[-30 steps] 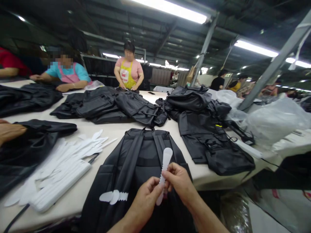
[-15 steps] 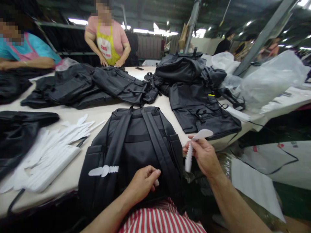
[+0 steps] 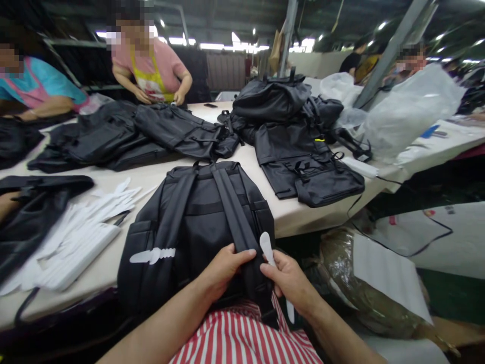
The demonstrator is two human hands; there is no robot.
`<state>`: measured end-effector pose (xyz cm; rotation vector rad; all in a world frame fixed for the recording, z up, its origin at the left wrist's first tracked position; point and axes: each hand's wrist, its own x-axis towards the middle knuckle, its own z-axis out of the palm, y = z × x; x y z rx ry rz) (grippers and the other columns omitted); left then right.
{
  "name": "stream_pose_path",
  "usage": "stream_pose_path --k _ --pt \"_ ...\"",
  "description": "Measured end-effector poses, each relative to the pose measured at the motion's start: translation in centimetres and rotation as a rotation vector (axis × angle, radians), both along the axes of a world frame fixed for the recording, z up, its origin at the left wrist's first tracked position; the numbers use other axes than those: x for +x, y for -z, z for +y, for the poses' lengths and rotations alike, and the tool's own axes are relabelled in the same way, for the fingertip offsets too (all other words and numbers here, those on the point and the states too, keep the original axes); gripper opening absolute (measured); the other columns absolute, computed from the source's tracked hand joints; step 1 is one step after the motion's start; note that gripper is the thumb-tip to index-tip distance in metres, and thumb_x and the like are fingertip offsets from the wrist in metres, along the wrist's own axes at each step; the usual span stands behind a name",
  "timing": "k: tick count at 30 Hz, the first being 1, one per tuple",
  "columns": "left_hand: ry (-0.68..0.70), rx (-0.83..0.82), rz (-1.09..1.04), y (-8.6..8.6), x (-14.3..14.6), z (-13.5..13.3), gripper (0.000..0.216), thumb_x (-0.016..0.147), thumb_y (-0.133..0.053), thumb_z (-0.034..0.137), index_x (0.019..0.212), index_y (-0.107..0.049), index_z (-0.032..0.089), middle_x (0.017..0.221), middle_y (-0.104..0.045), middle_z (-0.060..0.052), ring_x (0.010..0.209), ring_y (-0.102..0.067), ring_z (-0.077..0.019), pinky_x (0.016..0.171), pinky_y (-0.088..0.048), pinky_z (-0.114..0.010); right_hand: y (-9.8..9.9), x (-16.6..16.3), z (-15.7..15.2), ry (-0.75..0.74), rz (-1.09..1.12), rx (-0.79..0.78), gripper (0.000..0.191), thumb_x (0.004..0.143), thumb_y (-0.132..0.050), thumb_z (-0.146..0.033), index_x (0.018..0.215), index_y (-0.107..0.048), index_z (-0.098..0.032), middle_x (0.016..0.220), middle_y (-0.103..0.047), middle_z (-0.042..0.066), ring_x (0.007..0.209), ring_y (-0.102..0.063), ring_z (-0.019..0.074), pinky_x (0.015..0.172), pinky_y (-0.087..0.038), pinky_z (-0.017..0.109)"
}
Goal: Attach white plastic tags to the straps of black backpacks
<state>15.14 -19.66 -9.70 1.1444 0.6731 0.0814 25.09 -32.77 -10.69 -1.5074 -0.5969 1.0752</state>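
A black backpack (image 3: 208,227) lies in front of me, its back panel and two shoulder straps facing up. My left hand (image 3: 223,268) grips the right-hand shoulder strap (image 3: 237,217), thumb on top and fingers partly hidden. Close beside that strap, my right hand (image 3: 286,275) pinches a white strip (image 3: 266,246); its rounded end sticks up and its other end hangs below the hand. Around the left-hand strap (image 3: 176,217) sits another white strip (image 3: 153,256) with a notched tail.
Many loose white strips (image 3: 91,217) lie on the table (image 3: 170,164) at left. More black bags (image 3: 303,162) are piled beyond. Clear plastic bags (image 3: 409,116) stand at right. Two co-workers (image 3: 159,71) are across the table; another person's hand (image 3: 8,205) touches a bag at far left.
My right hand has brought the white strip left and down, next to the strap. My left hand has moved up onto the right-hand shoulder strap and taken hold of it.
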Motion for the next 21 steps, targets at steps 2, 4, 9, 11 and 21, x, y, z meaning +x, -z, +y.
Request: stream_pose_path --k 2,4,9,11,21 --pt "-0.037 -0.136 -0.142 -1.9 -0.1 0.2 0.034 0.074 -0.064 0.029 0.103 -0.060 0.012 0.090 -0.069 -0.009 0.078 -0.064 -0.0188 0.076 -0.049 -0.032 -1.5 0.7 0.7 0.003 -0.024 0.074 0.025 0.077 -0.057 -0.039 0.089 -0.057 -0.017 0.062 -0.055 -0.005 0.036 -0.034 0.0025 0.035 -0.025 0.017" --pt "-0.155 -0.102 -0.232 -3.9 -0.4 1.5 0.031 0.075 -0.064 0.026 0.103 -0.059 0.013 0.088 -0.070 -0.008 0.076 -0.065 -0.0180 0.077 -0.050 -0.032 -2.4 1.6 1.4 0.026 -0.053 0.118 0.027 0.077 -0.058 -0.040 0.090 -0.056 -0.017 0.066 -0.059 -0.003 0.035 -0.033 0.0024 0.035 -0.025 0.017" --pt "-0.347 0.090 -0.260 -7.3 -1.1 6.0 0.021 0.076 -0.064 0.025 0.094 -0.060 0.015 0.077 -0.070 -0.003 0.063 -0.065 -0.0148 0.065 -0.054 -0.028 -2.9 2.3 3.0 -0.181 -0.083 0.150 0.046 0.064 -0.071 -0.030 0.107 -0.056 -0.022 0.098 -0.062 0.001 0.050 -0.044 0.0040 0.045 -0.036 0.016" --pt "-0.348 0.124 -0.263 -7.9 -1.3 7.0 0.020 0.076 -0.064 0.026 0.091 -0.060 0.014 0.075 -0.070 -0.003 0.061 -0.065 -0.0142 0.061 -0.054 -0.026 -3.0 1.6 3.8 -0.350 -0.108 0.171 0.062 0.058 -0.075 -0.027 0.115 -0.053 -0.024 0.105 -0.060 0.001 0.068 -0.053 0.0089 0.058 -0.042 0.018" --pt "-0.468 0.052 -0.294 -9.7 -2.6 7.6 0.013 0.078 -0.061 0.025 0.082 -0.060 0.013 0.063 -0.066 0.000 0.052 -0.062 -0.0112 0.053 -0.052 -0.021 0.3 1.4 10.0 -0.247 -0.453 0.191 0.009 0.072 -0.056 -0.021 0.065 -0.058 -0.015 0.059 -0.050 -0.005 0.059 -0.044 0.0081 0.054 -0.031 0.018"
